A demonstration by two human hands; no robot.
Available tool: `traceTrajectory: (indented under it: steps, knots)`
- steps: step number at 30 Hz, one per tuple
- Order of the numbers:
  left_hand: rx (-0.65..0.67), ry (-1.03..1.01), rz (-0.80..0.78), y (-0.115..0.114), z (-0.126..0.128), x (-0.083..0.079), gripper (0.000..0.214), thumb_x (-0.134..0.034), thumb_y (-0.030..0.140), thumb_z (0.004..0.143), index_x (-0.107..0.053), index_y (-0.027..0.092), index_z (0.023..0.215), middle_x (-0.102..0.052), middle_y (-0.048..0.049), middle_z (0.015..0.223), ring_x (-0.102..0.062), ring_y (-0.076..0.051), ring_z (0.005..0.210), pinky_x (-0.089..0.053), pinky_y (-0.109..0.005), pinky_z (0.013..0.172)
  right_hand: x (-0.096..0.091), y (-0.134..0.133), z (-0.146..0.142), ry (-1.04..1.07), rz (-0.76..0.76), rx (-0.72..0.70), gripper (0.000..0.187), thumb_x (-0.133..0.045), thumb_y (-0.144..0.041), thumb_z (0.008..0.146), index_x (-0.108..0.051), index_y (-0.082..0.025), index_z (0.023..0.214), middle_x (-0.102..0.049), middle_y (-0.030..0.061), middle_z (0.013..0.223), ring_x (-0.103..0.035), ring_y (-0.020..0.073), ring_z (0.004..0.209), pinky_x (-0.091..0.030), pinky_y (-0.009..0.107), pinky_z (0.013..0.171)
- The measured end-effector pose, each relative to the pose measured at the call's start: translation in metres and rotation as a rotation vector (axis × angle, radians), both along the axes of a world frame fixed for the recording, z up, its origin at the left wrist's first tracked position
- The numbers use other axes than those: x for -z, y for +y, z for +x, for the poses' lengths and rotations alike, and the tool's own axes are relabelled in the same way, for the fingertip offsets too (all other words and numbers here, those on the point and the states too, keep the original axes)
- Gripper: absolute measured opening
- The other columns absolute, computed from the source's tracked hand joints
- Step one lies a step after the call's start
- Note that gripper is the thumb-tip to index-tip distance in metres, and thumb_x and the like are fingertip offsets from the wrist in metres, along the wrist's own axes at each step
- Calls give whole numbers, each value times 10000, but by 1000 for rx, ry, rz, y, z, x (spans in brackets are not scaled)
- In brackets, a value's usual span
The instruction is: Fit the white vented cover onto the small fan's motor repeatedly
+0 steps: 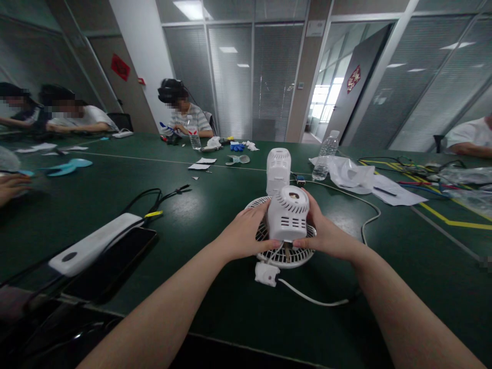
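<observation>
The left hand held the white housing at its nine o'clock side, the right hand at its three; both hands' fingers were part-open, curved around its breadth, thumbs at its lower edge. The housing was over the grille on the table; whether they touched, I couldn't tell. Beyond, at twelve, stood a white stand. A small box lay at seven, its cord running toward four. Farther off, a bottle stood at one.
</observation>
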State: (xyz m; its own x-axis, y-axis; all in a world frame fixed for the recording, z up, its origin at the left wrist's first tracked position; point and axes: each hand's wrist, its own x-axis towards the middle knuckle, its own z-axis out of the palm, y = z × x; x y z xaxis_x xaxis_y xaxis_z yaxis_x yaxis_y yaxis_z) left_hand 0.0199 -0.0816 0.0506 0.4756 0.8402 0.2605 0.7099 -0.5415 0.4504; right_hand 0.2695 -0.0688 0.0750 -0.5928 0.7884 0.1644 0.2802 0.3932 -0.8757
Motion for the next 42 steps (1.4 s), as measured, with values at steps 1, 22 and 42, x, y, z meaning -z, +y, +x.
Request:
traceTrajectory:
  steps: [1, 22, 42]
  knots:
    - [0, 4, -2, 0, 0, 0, 1058, -609, 704, 767, -124, 191, 1555, -295, -150, 1587, -339, -365, 1426, -267, -578, 1169, 0, 0, 0, -9, 7, 1, 1261, -830, -321, 699, 108, -287, 1541, -289, 152, 1582, -354, 342, 1427, -270, 585, 1168]
    - [1, -66, -8, 4, -2, 1, 1053, -683, 645, 737, -158, 228, 1549, -313, -138, 1581, -347, -370, 1420, -279, -587, 1152, 24, 10, 1, -132, 210, 71, 1429, -857, -409, 633, 269, -290, 1505, -167, 160, 1627, -219, 383, 1475, -157, 630, 1177]
    - [-321, -347, -53, 44, -49, 41, 640, -525, 338, 924, -252, 243, 1495, -580, -114, 1345, -584, -246, 1212, -474, -466, 1009, 6, -9, 34, -269, 140, 245, 1240, -843, -459, 596, -65, -235, 1535, -552, 167, 1350, -547, 400, 1240, -406, 610, 1054]
